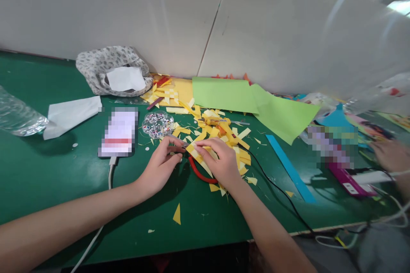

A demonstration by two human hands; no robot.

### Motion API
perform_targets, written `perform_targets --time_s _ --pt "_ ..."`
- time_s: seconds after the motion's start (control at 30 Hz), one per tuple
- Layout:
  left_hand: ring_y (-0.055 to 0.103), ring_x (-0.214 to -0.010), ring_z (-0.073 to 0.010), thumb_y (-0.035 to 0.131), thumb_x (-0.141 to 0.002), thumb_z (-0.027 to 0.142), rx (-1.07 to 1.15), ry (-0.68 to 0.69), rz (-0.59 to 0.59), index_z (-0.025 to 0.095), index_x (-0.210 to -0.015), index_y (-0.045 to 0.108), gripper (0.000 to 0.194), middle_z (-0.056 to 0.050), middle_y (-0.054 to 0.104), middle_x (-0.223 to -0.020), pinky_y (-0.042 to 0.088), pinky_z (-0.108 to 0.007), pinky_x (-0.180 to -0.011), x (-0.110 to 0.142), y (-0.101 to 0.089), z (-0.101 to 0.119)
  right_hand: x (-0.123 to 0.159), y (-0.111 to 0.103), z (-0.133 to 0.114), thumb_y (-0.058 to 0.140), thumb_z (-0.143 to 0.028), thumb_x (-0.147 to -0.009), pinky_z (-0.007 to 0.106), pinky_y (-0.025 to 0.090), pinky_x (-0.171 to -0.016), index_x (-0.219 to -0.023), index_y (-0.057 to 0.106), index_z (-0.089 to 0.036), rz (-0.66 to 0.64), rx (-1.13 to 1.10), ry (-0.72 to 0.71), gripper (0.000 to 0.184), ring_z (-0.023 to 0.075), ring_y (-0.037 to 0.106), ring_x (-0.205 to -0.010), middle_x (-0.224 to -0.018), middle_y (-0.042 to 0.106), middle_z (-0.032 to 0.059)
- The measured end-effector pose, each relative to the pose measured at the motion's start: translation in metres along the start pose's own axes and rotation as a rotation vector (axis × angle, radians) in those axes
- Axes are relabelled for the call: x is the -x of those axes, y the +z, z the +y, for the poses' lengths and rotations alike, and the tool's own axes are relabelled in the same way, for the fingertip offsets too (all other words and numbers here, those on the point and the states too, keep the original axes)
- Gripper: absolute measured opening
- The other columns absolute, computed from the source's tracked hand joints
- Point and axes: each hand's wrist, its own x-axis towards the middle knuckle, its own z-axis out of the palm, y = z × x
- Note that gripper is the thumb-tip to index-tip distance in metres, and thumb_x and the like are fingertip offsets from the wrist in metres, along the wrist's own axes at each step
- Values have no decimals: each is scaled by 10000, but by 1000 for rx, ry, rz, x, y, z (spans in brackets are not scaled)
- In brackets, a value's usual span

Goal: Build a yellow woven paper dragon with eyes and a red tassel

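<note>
Forearms (73,214) reached in over the green table (134,230) to a pinched yellow paper piece (193,152)

Between the two sets of fingertips lay the yellow paper piece, nearer the right hand (224,164), whose thumb and fingers were closed on its upper end. Its long axis seemed to slant down and rightward under that palm, though loose yellow scraps (244,158) behind blurred its outline. Just left of it, the left hand (158,168) had thumb and fingers curled near a small dark tip; whether they gripped it could not be told.

A red handle (200,173) curved below the paper, between the hands. Right of the scraps ran a black cable (272,183), then a blue strip (290,168); left lay a phone (118,132), and just beyond the left fingers a round clear case (157,123). Toward the front edge, green surface stretched between the forearms, bearing a yellow triangle (177,214).
</note>
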Motion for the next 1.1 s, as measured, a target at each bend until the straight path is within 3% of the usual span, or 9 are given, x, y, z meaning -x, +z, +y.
perform_targets --time_s 0.13,0.33,1.1 --pt "557 -1001 -176 503 -766 143 35 -10 6 218 -873 454 140 -31 552 -1103 449 -297 -785 -1 0 -1 0 4 7 557 -222 -857 319 477 -705 -855 671 -220 -51 146 -127 115 167 582 -783 -804 671 38" --pt "561 -998 -175 511 -751 119 57 -25 5 219 -872 448 169 -26 544 -1099 458 -302 -780 -3 -1 -1 1 7 8 537 -239 -874 305 460 -692 -865 687 -206 -92 257 -135 154 166 546 -780 -813 648 49" --pt "566 -977 -182 530 -725 88 125 -29 20 210 -847 460 186 -16 561 -1043 439 -331 -798 -5 0 -3 0 11 10 576 -240 -854 282 452 -677 -831 708 -189 -46 238 -152 144 152 534 -742 -767 669 32"
